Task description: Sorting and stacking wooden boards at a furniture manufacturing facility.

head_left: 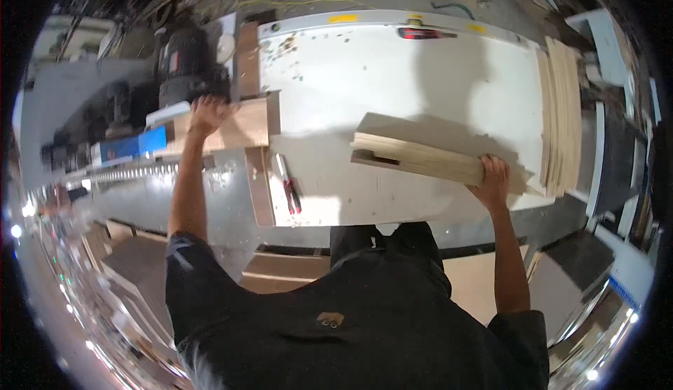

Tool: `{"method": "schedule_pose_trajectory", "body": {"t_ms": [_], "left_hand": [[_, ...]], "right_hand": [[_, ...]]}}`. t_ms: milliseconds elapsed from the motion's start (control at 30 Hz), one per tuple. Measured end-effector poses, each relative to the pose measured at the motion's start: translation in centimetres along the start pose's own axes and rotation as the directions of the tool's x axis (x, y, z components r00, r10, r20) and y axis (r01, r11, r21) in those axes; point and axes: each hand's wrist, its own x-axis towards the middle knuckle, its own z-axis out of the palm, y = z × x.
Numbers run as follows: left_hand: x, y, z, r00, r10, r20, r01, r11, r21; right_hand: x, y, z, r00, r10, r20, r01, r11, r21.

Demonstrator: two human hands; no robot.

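Keeping the slotted wooden boards flush calls for a firm, level grip; the right hand has its fingers curled round their right end, over the white tabletop; the left hand meets a wooden panel, finger grip unclear; the boards' long axis runs left-right, slotted end pointing left, slightly away.

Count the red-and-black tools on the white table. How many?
2: one tool near the far edge, a second tool at the near left, left of the wood in the right hand. Wood could hide more.
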Motion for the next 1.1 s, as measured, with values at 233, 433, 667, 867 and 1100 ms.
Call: {"method": "schedule_pose_trajectory", "body": {"t_ms": [233,433,667,867,1100], "left_hand": [[7.9,3.9,1.1,0.956,0.211,0.205,-0.115,0.910,-0.397],[16.0,32.4,-5.9,0.979,0.200,0.037,-0.174,0.916,-0.361],[6.9,55.6,-7.7,0.864,0.501,0.048,-0.409,0.755,-0.512],[-1.0,44.1,-5.5,0.933,0.353,-0.075,-0.353,0.850,-0.391],[-6.4,32.5,-2.1,0.997,-0.082,0.006,0.013,0.083,-0.996]], "right_hand": [[0.4,-0.1,0.2,0.994,-0.013,-0.111,0.026,0.992,0.121],[-0.5,0.4,-0.7,0.999,0.023,0.024,-0.024,0.999,0.042],[-0.4,0.1,-1.1,1.000,0.011,-0.022,-0.009,0.994,0.110],[-1.5,2.8,1.0,0.997,-0.016,-0.077,0.032,0.977,0.213],[-5.4,14.8,-2.1,0.988,0.053,-0.147,-0.004,0.949,0.314]]}}
